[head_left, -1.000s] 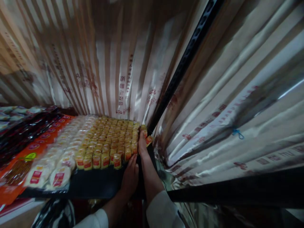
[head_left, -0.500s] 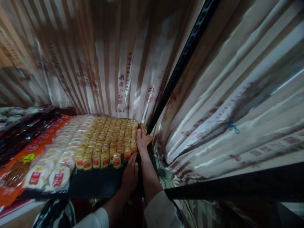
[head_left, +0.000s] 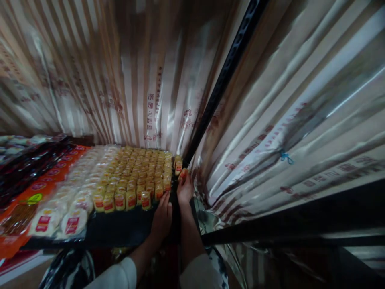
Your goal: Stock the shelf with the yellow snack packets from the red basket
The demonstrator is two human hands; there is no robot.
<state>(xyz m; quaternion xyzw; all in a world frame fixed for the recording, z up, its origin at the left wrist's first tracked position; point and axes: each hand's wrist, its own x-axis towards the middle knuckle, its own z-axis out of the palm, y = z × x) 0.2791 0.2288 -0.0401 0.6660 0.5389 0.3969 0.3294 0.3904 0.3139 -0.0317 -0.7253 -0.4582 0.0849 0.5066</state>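
Observation:
Rows of small yellow snack packets (head_left: 141,172) with red labels stand packed on a dark shelf (head_left: 120,228). My left hand (head_left: 162,218) lies flat on the shelf's front edge just right of the front row, fingers stretched out. My right hand (head_left: 184,188) is at the right end of the rows, fingers closed round one yellow packet (head_left: 182,174). Another yellow packet (head_left: 178,165) stands just behind it, apart from the block. Both arms wear pale sleeves.
Left of the yellow rows lie white round packets (head_left: 75,196), then orange packs (head_left: 36,192) and dark packs (head_left: 21,168). A black slotted upright (head_left: 225,76) rises at the shelf's right end. Shiny striped plastic sheeting (head_left: 285,120) hangs behind and to the right.
My right hand has drawn back toward me from the far right corner of the rows, with a packet in its fingers. The left hand has stayed on the shelf edge.

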